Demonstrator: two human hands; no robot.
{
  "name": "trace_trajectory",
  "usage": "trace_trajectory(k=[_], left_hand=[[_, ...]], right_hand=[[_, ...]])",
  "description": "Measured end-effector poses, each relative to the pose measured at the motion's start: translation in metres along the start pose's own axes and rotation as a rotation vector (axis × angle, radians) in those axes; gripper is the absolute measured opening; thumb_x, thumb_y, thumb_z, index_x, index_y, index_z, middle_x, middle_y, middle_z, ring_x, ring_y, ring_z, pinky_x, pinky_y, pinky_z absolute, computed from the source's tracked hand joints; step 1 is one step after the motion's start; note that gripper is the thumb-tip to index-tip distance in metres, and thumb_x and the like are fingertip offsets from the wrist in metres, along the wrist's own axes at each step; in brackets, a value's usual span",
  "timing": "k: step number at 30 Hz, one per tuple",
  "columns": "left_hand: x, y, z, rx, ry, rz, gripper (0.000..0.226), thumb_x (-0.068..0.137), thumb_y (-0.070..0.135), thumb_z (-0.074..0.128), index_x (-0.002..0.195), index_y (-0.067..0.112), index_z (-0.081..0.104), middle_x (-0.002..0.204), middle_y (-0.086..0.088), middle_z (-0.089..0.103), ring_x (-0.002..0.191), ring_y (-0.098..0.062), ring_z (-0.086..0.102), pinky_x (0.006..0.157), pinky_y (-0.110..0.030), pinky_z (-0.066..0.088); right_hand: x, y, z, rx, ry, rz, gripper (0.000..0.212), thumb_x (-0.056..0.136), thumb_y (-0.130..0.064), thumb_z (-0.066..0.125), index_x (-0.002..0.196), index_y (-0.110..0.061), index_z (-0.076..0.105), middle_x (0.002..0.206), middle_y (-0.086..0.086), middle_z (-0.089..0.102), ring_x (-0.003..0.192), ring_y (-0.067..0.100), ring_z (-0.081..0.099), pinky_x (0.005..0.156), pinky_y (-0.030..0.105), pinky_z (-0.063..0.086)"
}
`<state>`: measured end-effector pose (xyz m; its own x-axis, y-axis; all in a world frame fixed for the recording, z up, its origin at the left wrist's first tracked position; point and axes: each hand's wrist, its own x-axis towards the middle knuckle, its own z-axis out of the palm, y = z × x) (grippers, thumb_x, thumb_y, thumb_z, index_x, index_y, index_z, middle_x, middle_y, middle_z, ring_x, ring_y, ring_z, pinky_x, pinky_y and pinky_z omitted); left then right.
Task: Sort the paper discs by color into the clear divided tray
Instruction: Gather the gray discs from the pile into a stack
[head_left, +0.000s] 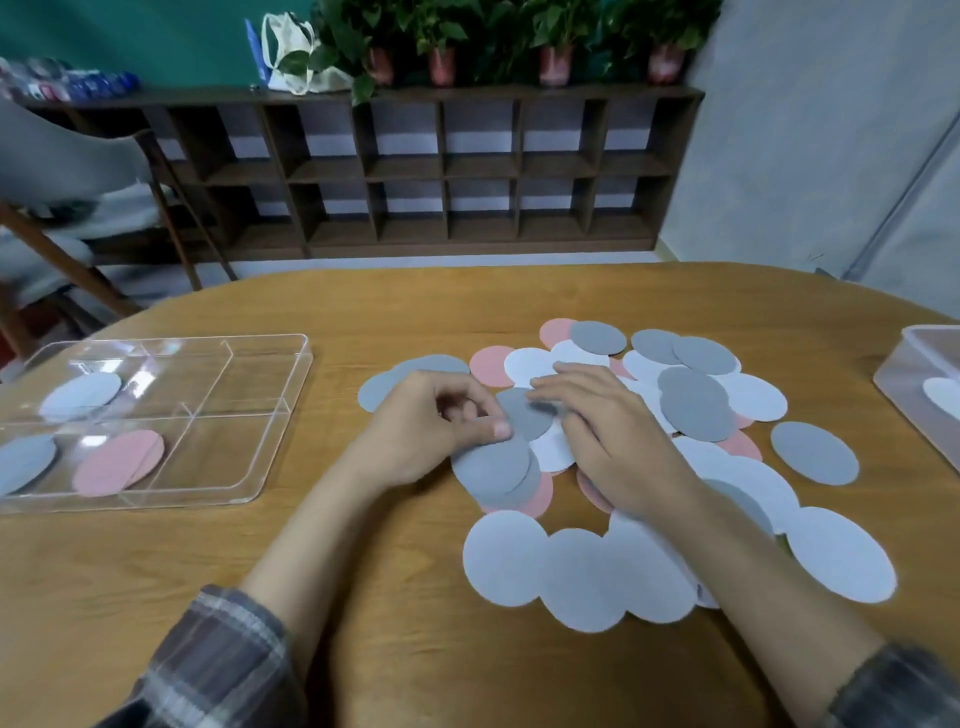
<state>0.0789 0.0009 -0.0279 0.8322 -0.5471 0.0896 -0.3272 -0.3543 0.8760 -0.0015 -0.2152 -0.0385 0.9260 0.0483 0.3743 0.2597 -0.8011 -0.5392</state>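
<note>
A loose pile of grey, white and pink paper discs (696, 400) covers the middle and right of the wooden table. My left hand (431, 426) pinches a grey disc (524, 421) between thumb and fingers over the pile. My right hand (608, 426) lies flat on the pile, fingertips touching the same grey disc. The clear divided tray (291, 415) sits at the left. It holds a white disc (80, 397) in its back left compartment, grey discs (23, 462) at the front left, and pink discs (119, 462) beside them.
A second clear container (898, 374) with a white disc inside stands at the table's right edge. A grey chair (62, 166) is behind the table on the left. Beyond is a dark cubby shelf (415, 171) with potted plants on top.
</note>
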Motion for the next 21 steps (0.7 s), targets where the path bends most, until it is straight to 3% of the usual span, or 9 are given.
trace_trajectory(k=[4,7,11,13,15,18,21], left_hand=[[0.004,-0.001,0.000,-0.104,0.060,0.071,0.011,0.087,0.021,0.085,0.085,0.016,0.075,0.065,0.011,0.046,0.063,-0.012,0.037,0.059,-0.018,0.033],[0.001,0.004,0.003,-0.175,0.078,0.122,0.011,0.090,0.017,0.082,0.089,0.011,0.072,0.070,0.001,0.047,0.064,-0.019,0.036,0.059,-0.018,0.034],[-0.004,0.005,0.012,-0.231,0.113,0.112,0.012,0.091,0.019,0.081,0.092,0.014,0.070,0.073,-0.006,0.055,0.062,-0.023,0.048,0.066,-0.033,0.043],[-0.008,0.002,0.014,-0.148,0.146,0.092,0.017,0.089,0.027,0.083,0.093,0.021,0.068,0.075,-0.006,0.063,0.062,-0.017,0.057,0.067,-0.033,0.048],[-0.012,-0.003,0.013,0.082,0.173,0.097,0.028,0.082,0.042,0.087,0.098,0.030,0.066,0.080,0.003,0.065,0.066,-0.010,0.058,0.065,-0.027,0.050],[-0.018,-0.009,0.010,0.388,0.094,0.100,0.049,0.069,0.065,0.086,0.106,0.038,0.068,0.093,0.016,0.062,0.085,-0.004,0.060,0.074,-0.027,0.053],[-0.019,-0.009,0.008,0.424,0.042,0.108,0.054,0.065,0.068,0.085,0.106,0.037,0.073,0.093,0.018,0.060,0.086,-0.003,0.057,0.072,-0.024,0.049]], right_hand=[[0.000,-0.006,-0.004,0.194,0.092,0.035,0.028,0.095,-0.020,0.053,0.114,-0.021,0.074,0.107,-0.015,0.073,0.107,0.008,0.064,0.088,0.025,0.049],[-0.001,-0.009,-0.001,0.182,0.059,0.030,0.025,0.091,-0.035,0.067,0.113,-0.025,0.074,0.103,-0.017,0.072,0.102,0.006,0.065,0.082,0.024,0.052],[-0.001,-0.010,0.000,0.246,0.056,0.039,0.009,0.094,-0.022,0.073,0.102,-0.021,0.074,0.090,-0.007,0.074,0.088,0.014,0.068,0.076,0.034,0.053],[-0.001,-0.009,-0.001,0.316,0.112,0.096,0.006,0.093,-0.015,0.073,0.098,-0.020,0.074,0.085,-0.003,0.074,0.080,0.018,0.067,0.075,0.035,0.053],[-0.001,-0.006,-0.004,0.364,0.161,0.160,0.008,0.092,-0.014,0.074,0.098,-0.018,0.075,0.086,-0.004,0.074,0.079,0.018,0.067,0.079,0.033,0.056],[-0.001,0.003,-0.007,0.335,0.193,0.238,0.010,0.092,-0.019,0.075,0.102,-0.020,0.075,0.086,-0.005,0.075,0.075,0.014,0.069,0.082,0.037,0.058],[-0.005,0.006,-0.009,0.332,0.204,0.266,0.013,0.093,-0.020,0.074,0.106,-0.023,0.075,0.085,-0.004,0.075,0.078,0.016,0.071,0.082,0.045,0.059]])
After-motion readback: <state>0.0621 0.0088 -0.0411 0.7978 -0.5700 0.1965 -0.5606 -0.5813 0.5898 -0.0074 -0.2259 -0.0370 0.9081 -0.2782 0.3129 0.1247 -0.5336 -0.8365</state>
